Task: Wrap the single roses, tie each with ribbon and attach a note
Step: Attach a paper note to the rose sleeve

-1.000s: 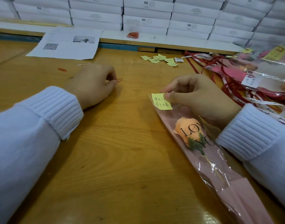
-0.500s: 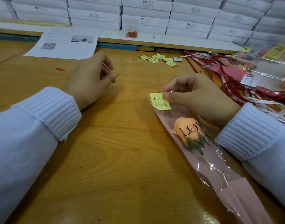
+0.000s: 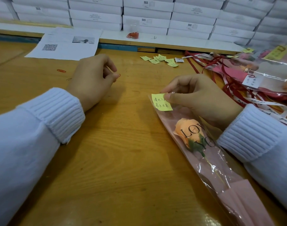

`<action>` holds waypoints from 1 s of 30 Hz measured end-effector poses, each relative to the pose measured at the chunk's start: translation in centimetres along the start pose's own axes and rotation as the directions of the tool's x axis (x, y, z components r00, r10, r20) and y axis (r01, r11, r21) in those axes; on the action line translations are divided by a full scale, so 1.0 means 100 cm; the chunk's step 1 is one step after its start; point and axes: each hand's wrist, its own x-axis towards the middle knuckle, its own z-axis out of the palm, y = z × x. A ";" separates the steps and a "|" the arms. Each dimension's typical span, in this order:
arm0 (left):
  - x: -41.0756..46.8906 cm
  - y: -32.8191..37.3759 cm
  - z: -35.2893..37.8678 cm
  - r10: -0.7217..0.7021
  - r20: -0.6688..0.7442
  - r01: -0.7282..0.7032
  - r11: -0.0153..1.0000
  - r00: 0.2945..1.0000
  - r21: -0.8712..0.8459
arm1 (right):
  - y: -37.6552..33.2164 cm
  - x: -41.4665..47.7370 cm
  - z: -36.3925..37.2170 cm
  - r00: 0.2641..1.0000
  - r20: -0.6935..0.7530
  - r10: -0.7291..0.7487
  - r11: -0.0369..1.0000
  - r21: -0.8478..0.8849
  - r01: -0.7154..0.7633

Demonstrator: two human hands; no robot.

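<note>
Both hands grip: at three o'clock the right hand (image 3: 196, 98) pinches the yellow note (image 3: 161, 103) onto the top edge of the wrapped rose (image 3: 188, 132), while at ten o'clock the left hand (image 3: 92, 79) pinches a red paper clip (image 3: 118, 75), presumably to fasten it.

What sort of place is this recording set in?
Likely a small packing workshop or stockroom: stacked white boxes line the back, and the wooden workbench holds ribbons, handwritten yellow notes and finished wrapped roses.

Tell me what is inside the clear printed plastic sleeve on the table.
The clear printed plastic sleeve holds a peach rose on a thin green stem, over pink backing paper. The right hand and yellow handwritten note cover its top end.
</note>
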 end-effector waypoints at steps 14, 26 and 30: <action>0.000 -0.003 -0.001 -0.029 0.022 0.027 0.996 0.999 0.083 | 0.001 0.000 0.000 1.000 0.012 -0.006 1.000 0.007 0.006; 0.000 0.000 -0.001 -0.069 -0.044 0.073 0.993 0.997 0.093 | 0.002 0.001 0.000 0.999 0.014 -0.030 0.999 -0.010 0.030; 0.001 -0.001 0.000 -0.010 0.014 0.008 0.989 1.000 0.147 | 0.003 0.002 -0.001 0.999 0.011 -0.033 0.999 -0.012 0.033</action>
